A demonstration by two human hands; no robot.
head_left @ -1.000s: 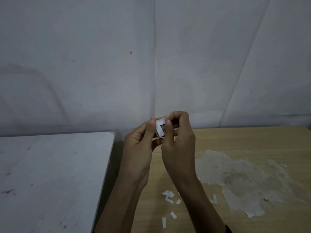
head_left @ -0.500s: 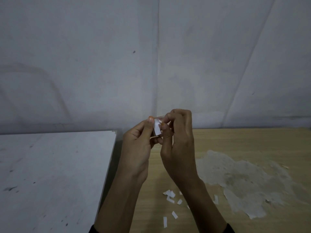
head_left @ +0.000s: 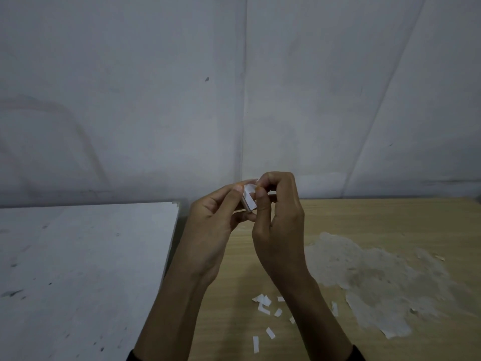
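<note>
1. White, small flat piece [head_left: 249, 199]: we're holding it up between both hands, above the far-left part of the wooden surface [head_left: 390, 217] and in front of the grey wall [head_left: 156, 100].
2. Our left hand [head_left: 213, 220] is gripping the piece from its left side, with the thumb curling onto the near face and the other fingers wrapping behind.
3. Our right hand [head_left: 279, 217] is pinching the piece's upper right edge. The thumb tip is pressing on the white face, the index finger is bending over the top, and the remaining fingers are curling toward the palm.
4. The piece is standing roughly upright, tilting slightly, with its white face pointing toward us. We can't tell its material because it's too small and dim.
5. Both hands are touching each other around the piece and hovering above the surface.
6. White paper scraps [head_left: 265, 306] are lying scattered on the wood below our wrists. Most are sitting between the forearms, and one is just right of the right forearm.
7. A pale rough patch [head_left: 377, 277] is showing on the wood to the right of the right hand, well apart from the piece.
8. A white panel [head_left: 78, 269] with dark specks is lying left of the left forearm, with its right edge running just beside it.
9. Dark sleeve cuffs [head_left: 358, 354] are showing at the bottom edge.
</note>
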